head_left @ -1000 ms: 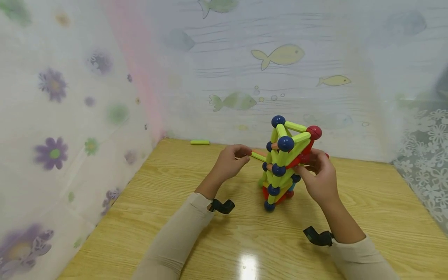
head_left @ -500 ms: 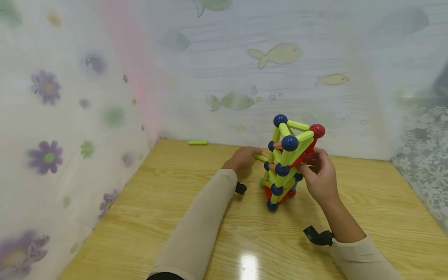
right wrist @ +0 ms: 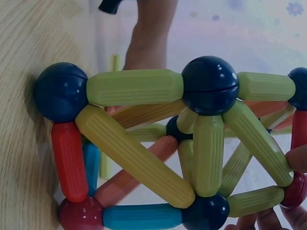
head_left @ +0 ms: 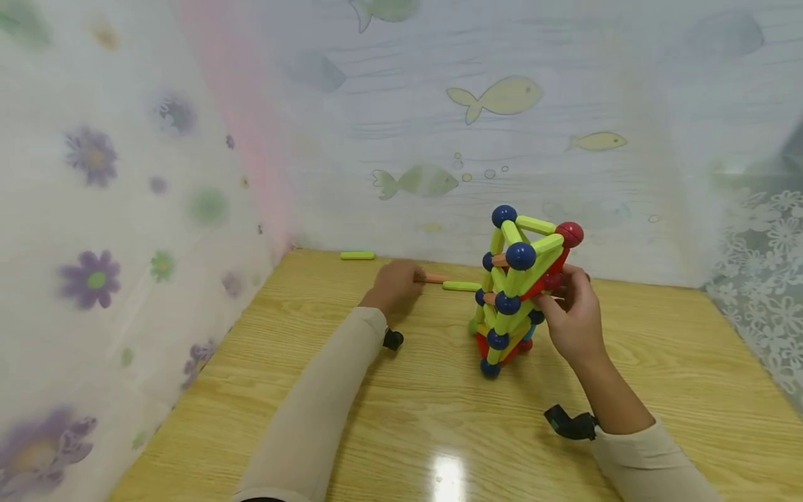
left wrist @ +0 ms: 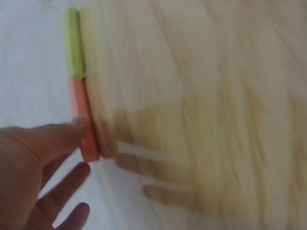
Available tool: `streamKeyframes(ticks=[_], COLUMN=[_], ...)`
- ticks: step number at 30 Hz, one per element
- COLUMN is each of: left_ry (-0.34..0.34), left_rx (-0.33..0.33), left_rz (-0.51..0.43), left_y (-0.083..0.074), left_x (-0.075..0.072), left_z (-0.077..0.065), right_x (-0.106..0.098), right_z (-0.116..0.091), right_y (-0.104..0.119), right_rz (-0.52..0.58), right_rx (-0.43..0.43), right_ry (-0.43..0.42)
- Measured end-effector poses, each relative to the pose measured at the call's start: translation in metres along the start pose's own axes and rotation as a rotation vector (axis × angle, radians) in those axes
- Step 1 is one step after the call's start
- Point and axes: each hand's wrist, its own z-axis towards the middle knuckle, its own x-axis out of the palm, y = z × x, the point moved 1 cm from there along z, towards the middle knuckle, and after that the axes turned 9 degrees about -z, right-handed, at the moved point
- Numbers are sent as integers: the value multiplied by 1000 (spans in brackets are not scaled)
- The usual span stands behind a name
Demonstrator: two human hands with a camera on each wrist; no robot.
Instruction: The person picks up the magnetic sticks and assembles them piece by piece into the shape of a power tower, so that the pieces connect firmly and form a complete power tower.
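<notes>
In the head view, a tall tower of magnetic sticks and balls (head_left: 512,280) stands on the table, mostly yellow-green sticks with dark blue and red balls. My right hand (head_left: 574,317) grips its right side by a red ball (right wrist: 293,190); some of those fingers are hidden behind it. Left of the tower, my left hand (head_left: 394,284) pinches an orange magnetic stick (head_left: 434,277) near one end. In the left wrist view the thumb lies on this stick, and the other fingers are spread below. A yellow-green stick (left wrist: 74,43) lies end to end with it, reaching towards the tower.
Another yellow-green stick (head_left: 357,255) lies by the back edge of the wooden table (head_left: 408,411), left of my left hand. A fish-patterned sheet (head_left: 401,125) hangs behind the table, and a flowered one (head_left: 125,230) hangs along the left side.
My left hand first reached right, towards the tower, then drew back left with the orange stick. The yellow-green stick beside it now lies straighter. My right hand keeps its grip on the tower.
</notes>
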Motion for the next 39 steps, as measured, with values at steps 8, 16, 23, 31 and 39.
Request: streamKeyframes(ticks=[8,16,23,31,39], left_ry=[-5,-287,-349,-374,-309], left_rx=[-41,153,544,606,408], left_rz=[-60,-652,-804,-685,-850], left_y=[15,-68,-162,-184,-151], left_x=[-21,-93,-134,-138,-119], left_z=[-23,-42,-95,-118,-78], right_x=[1,4,13,19,17], right_z=[-1,-6,-12,-19,-17], right_y=[-3,2,9,17,17], right_rz=[-12,-59,-229,-268,-272], right_rx=[6,-4,-62,-130,-138], right_ry=[7,27,18,32,47])
